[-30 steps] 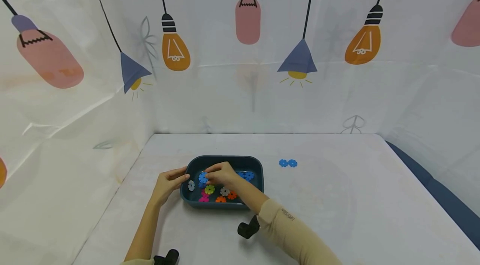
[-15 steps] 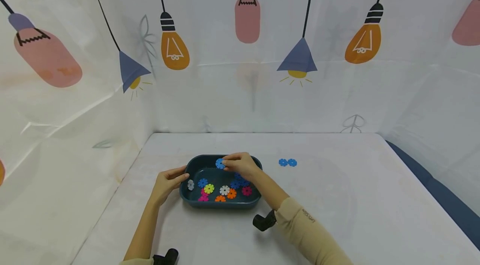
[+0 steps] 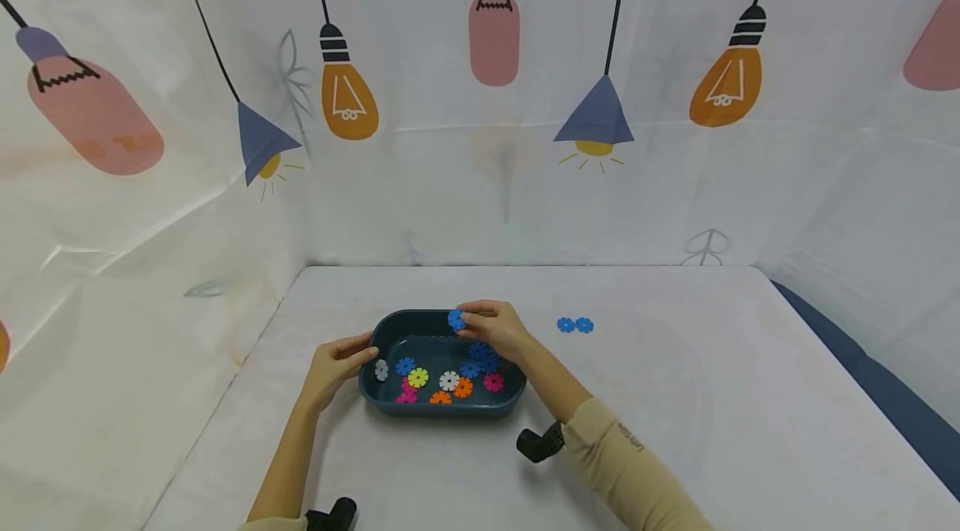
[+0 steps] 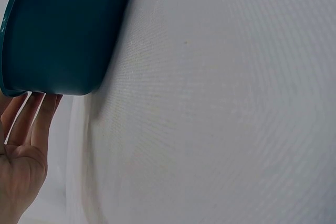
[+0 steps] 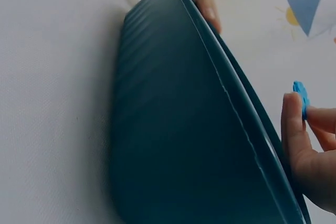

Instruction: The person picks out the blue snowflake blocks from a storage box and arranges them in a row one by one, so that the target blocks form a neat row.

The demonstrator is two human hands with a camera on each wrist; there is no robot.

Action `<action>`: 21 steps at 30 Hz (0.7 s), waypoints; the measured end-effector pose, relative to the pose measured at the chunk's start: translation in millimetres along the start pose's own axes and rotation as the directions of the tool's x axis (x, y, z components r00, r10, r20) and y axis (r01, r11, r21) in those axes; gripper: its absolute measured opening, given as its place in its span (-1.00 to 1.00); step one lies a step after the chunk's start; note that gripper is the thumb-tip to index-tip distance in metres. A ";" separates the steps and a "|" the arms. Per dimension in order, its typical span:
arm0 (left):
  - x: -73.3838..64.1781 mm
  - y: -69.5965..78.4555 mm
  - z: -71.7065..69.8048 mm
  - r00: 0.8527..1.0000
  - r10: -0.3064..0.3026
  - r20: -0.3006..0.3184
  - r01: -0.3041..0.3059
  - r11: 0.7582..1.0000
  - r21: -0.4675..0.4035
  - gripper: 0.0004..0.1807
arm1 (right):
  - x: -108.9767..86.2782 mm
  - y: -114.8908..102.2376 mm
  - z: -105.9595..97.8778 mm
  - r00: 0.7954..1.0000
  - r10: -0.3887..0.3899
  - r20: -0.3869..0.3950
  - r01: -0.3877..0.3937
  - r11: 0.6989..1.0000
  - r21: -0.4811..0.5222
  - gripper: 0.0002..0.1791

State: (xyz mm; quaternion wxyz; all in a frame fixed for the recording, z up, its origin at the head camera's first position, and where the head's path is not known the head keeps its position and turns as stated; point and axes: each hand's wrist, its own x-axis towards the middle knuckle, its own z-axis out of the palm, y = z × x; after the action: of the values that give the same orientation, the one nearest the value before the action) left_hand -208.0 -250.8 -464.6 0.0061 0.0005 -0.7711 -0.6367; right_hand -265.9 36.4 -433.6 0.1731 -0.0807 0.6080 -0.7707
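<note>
Blue flower piece (image 3: pixel 457 320) was up above the tray's (image 3: pixel 442 411) far edge, pinched between the right hand's (image 3: pixel 498 331) thumb and fingers; right wrist cam caught it edge-on. Left hand (image 3: pixel 335 370) gripped the tray's end, and its own cam showed fingers against the outer wall. Mixed-colour pieces (image 3: pixel 448 382) inside and two blue ones (image 3: pixel 584 325) on the table (image 3: pixel 637 431) only showed up on the head cam.

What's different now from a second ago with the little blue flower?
The right hand has lifted a blue flower from among those in the tray and moved it right and away, towards the tray's far edge, pinching it. The left hand stayed holding the tray's left end; the tray and the blue pair to its right stayed put.
</note>
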 end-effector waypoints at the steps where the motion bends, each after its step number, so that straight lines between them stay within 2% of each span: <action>1: -0.1 0.1 0.1 1.000 0.003 0.001 -0.003 1.000 -0.001 -0.49 | -0.7 -1.1 -0.4 1.000 0.003 -0.008 -0.003 1.000 0.000 -0.67; 12: 0.6 -1.7 -0.4 1.000 0.016 0.011 -0.016 1.000 -0.010 -0.49 | -6.0 -9.5 -1.7 0.998 0.033 -0.061 -0.040 0.993 -0.113 -0.72; 21: 1.5 -0.9 -0.8 1.000 -0.011 0.006 0.011 1.000 -0.022 -0.51 | -4.7 -9.5 -4.4 0.992 0.058 -0.116 -0.077 0.984 -0.163 -0.74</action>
State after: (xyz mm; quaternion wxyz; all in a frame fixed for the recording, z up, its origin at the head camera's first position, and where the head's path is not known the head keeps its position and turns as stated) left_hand -209.6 -251.8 -465.4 0.0003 0.0026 -0.7642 -0.6450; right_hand -264.6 44.0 -425.1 0.1577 -0.0315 0.6815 -0.7139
